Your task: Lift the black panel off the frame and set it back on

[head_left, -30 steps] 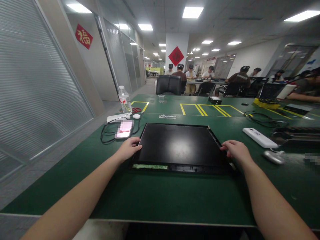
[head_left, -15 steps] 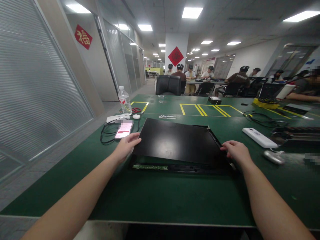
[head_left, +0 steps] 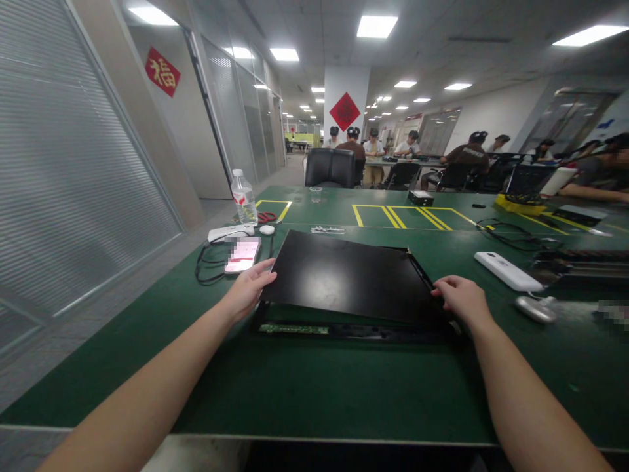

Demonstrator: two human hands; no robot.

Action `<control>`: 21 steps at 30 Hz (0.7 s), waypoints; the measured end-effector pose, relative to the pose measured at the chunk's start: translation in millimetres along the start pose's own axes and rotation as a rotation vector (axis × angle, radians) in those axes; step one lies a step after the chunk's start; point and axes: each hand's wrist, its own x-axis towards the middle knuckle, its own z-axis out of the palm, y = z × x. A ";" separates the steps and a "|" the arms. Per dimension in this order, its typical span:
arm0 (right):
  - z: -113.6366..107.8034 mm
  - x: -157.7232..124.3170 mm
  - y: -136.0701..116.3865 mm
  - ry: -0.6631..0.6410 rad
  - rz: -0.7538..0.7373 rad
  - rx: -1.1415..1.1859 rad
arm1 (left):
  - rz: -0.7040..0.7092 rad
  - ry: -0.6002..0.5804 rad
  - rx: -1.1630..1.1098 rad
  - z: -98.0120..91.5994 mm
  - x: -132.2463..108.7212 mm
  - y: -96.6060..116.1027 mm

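A flat black screen panel [head_left: 329, 272] is tilted over a dark frame [head_left: 388, 332], its left side raised clear of the frame. My left hand [head_left: 248, 288] is closed on the panel's left edge, thumb on top. At the right edge, my right hand [head_left: 459, 298] has its fingers pinched together where panel and frame side meet; the exact contact is partly hidden. Along the frame's near side lies a narrow green circuit board [head_left: 295, 329].
A phone [head_left: 242, 254], black cable and water bottle [head_left: 244, 196] stand left of the panel. Red-handled scissors [head_left: 266, 216] and a plastic cup [head_left: 316, 194] lie beyond. A white power bank [head_left: 508, 271] and silver object [head_left: 535, 309] lie right. Several people sit farther back.
The panel's left near corner has risen very slightly, widening the gap above the frame. Both hands keep their places on the edges.
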 end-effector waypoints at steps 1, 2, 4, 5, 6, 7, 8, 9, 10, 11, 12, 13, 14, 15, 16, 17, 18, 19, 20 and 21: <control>0.0 0.0 0.1 -0.001 0.000 -0.003 | -0.013 0.004 0.001 -0.2 0.1 -0.3; 0.0 0.0 0.2 -0.002 -0.002 -0.006 | -0.024 0.007 0.003 -0.4 0.1 -0.7; -0.1 -0.1 0.2 -0.001 -0.008 -0.011 | -0.040 0.008 0.009 -0.8 0.1 -1.4; -0.2 -0.2 0.0 0.000 -0.011 -0.014 | -0.043 0.007 0.013 -1.1 0.3 -1.9; -0.2 -0.3 -0.3 0.002 -0.012 -0.018 | -0.045 0.004 0.016 -1.4 0.6 -2.5; -0.3 -0.4 -0.6 0.003 -0.012 -0.021 | -0.047 0.002 0.021 -1.8 0.9 -3.1; -0.3 -0.5 -0.9 0.003 -0.010 -0.024 | -0.050 -0.002 0.028 -2.3 1.3 -3.8; -0.3 -0.6 -1.1 0.001 -0.005 -0.026 | -0.054 -0.007 0.037 -2.8 1.6 -4.6; -0.3 -0.6 -1.3 -0.001 -0.001 -0.028 | -0.062 -0.014 0.046 -3.4 2.0 -5.3; -0.3 -0.7 -1.4 -0.002 0.002 -0.028 | -0.069 -0.022 0.053 -4.0 2.3 -6.0; -0.3 -0.8 -1.5 -0.003 0.004 -0.028 | -0.076 -0.031 0.058 -4.6 2.5 -6.6; -0.4 -1.0 -1.6 -0.001 0.007 -0.028 | -0.082 -0.041 0.059 -5.0 2.6 -7.0; -0.6 -1.2 -1.7 0.000 0.009 -0.028 | -0.086 -0.051 0.058 -5.3 2.6 -7.2; -0.8 -1.4 -1.8 0.002 0.009 -0.030 | -0.091 -0.056 0.057 -5.4 2.6 -7.1; -1.1 -1.7 -2.0 0.003 0.010 -0.031 | -0.097 -0.057 0.059 -5.3 2.5 -6.8; -1.4 -2.0 -2.3 0.003 0.011 -0.033 | -0.101 -0.052 0.062 -4.9 2.4 -6.4; -1.7 -2.2 -2.6 0.002 0.012 -0.035 | -0.107 -0.043 0.067 -4.5 2.3 -5.9; -2.0 -2.4 -2.9 -0.001 0.012 -0.037 | -0.112 -0.031 0.074 -4.0 2.2 -5.5; -2.2 -2.5 -3.2 -0.004 0.012 -0.039 | -0.115 -0.019 0.082 -3.7 2.2 -5.3; -2.4 -2.6 -3.6 -0.007 0.011 -0.040 | -0.115 -0.006 0.092 -3.5 2.2 -5.3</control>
